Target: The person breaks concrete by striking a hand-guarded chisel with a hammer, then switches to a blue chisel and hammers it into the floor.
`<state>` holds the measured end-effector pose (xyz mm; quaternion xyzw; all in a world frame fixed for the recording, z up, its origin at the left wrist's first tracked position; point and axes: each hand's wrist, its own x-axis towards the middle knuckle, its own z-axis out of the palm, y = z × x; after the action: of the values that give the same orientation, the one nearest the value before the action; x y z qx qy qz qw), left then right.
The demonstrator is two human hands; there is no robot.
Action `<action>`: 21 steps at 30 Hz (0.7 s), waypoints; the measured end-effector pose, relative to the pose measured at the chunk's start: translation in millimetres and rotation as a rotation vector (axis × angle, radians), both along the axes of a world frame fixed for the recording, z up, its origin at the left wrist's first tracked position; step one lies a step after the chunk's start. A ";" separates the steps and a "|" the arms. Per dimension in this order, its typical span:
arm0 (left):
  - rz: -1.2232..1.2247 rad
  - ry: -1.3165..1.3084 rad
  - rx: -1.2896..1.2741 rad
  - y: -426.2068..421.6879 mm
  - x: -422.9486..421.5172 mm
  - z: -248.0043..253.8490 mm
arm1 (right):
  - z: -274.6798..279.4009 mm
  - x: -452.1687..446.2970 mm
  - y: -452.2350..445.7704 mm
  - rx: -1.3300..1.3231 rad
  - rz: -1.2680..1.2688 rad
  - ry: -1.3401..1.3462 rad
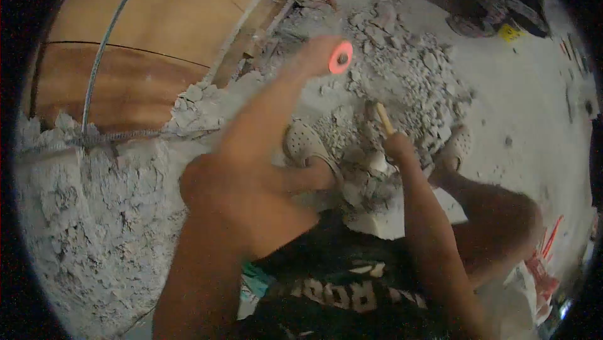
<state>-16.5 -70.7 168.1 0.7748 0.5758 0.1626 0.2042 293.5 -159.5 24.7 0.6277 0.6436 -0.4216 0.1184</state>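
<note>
While chipping is apparently proceeding, the left hand [319,52] is clenching a pink-guarded chisel [341,58] over rubble [427,88], the right hand [399,146] gripping a wooden-handled hammer [384,120]; striking is likely demanding steady alignment.

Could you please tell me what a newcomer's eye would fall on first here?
Probably the bright pink disc at the left hand, the most vivid colour near the centre. Next might come the grey rubble heaped beyond and between the pale, holed clogs, with the right hand gripping a light wooden handle above it.
</note>
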 end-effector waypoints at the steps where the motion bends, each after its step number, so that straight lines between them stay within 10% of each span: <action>1: 0.141 -0.049 0.063 -10.9 -1.5 -25.9 | -21.8 5.5 -1.7 0.152 0.028 -0.046; 4: 0.125 0.021 0.395 -31.8 -11.2 -96.5 | -22.6 18.8 10.5 -0.044 -0.031 0.127; 7: 0.179 -0.229 0.072 -34.9 -25.1 -168.6 | -16.1 29.0 15.8 -0.132 -0.113 0.271; 14: 0.296 -0.756 -0.177 -71.1 88.2 -161.3 | 20.8 36.3 50.4 -0.293 -0.087 0.297; 21: -0.009 -0.069 -0.264 -43.2 102.1 -115.5 | 55.4 34.6 65.7 -0.170 -0.261 0.298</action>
<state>85.7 -113.9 52.6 0.7378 0.5813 0.1113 0.3247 328.2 -93.8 80.2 0.6244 0.5293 -0.5741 0.0188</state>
